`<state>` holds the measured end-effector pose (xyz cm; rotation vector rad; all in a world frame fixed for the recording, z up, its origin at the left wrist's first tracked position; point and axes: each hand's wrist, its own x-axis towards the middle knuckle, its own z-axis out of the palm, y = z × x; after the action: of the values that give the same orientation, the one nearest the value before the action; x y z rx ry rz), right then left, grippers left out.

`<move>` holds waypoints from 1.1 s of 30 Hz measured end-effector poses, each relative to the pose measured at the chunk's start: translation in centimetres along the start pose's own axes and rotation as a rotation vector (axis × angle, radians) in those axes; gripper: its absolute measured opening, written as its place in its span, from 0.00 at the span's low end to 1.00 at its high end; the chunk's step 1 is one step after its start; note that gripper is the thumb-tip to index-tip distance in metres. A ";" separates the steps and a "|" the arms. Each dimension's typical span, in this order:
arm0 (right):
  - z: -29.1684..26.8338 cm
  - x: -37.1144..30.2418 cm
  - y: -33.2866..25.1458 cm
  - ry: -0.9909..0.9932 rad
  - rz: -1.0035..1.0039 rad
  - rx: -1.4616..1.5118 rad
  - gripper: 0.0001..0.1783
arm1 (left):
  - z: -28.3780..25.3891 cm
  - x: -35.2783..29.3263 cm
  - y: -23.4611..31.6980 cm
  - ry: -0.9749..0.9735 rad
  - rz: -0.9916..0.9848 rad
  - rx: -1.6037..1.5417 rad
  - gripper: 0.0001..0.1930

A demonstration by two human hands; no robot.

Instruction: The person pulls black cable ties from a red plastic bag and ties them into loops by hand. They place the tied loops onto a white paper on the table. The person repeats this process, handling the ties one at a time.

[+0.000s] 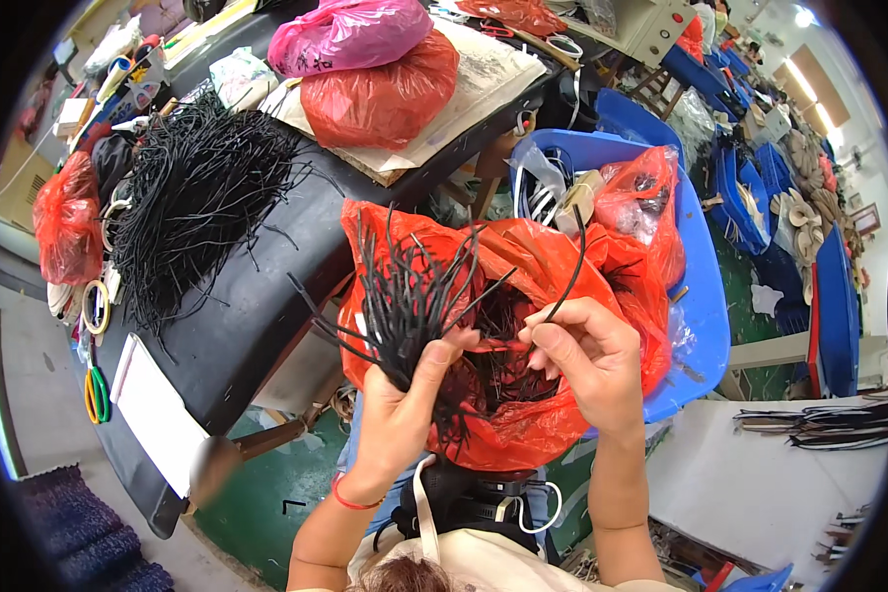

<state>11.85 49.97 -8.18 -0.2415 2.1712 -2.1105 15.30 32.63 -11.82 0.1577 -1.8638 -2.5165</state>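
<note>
My left hand [405,400] is closed round a thick bundle of thin black cords [405,306], whose ends fan out above the fingers. Pinched between the thumb and fingers of my right hand [594,360] is a single black cord [574,264], its free end curving upward. Both hands are over an opened red plastic bag [523,439]. More dark cords [503,380] lie inside the bag, between my hands. The lower part of the bundle is partly hidden by my left hand.
A large heap of black cords [192,187] covers part of the black table [266,306] at left. Tied pink [350,35] and red bags [385,94] sit on a board behind. At right stands a blue bin [705,326]. Scissors [97,395] hang at the table's left edge.
</note>
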 end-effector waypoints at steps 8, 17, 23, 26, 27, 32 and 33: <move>2.5 1.6 -1.3 -0.051 0.010 0.135 0.05 | 1.3 -0.3 -0.2 -0.179 -0.013 -0.204 0.14; -0.1 4.2 4.2 -0.012 0.066 -0.102 0.10 | -2.0 -1.0 2.4 0.101 -0.114 -0.089 0.11; -2.5 2.5 16.1 -0.159 0.213 -0.935 0.15 | -3.3 -1.1 3.8 0.104 -0.160 -0.157 0.10; -2.4 2.3 16.7 -0.116 0.196 -0.819 0.12 | -3.2 -1.1 3.6 0.114 -0.181 -0.167 0.12; -2.5 2.3 16.1 -0.098 0.178 -0.771 0.12 | -3.2 -1.1 3.4 0.113 -0.180 -0.169 0.12; -4.0 1.2 11.6 0.092 0.055 -0.724 0.09 | -2.7 -1.0 2.7 0.078 -0.190 -0.222 0.11; -4.5 0.9 10.5 0.126 0.017 -0.733 0.09 | -2.4 -1.0 2.9 0.068 -0.216 -0.217 0.11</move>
<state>9.65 54.52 -18.53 -0.1396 2.9156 -1.2555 16.35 29.55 -9.68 0.4584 -1.6147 -2.7909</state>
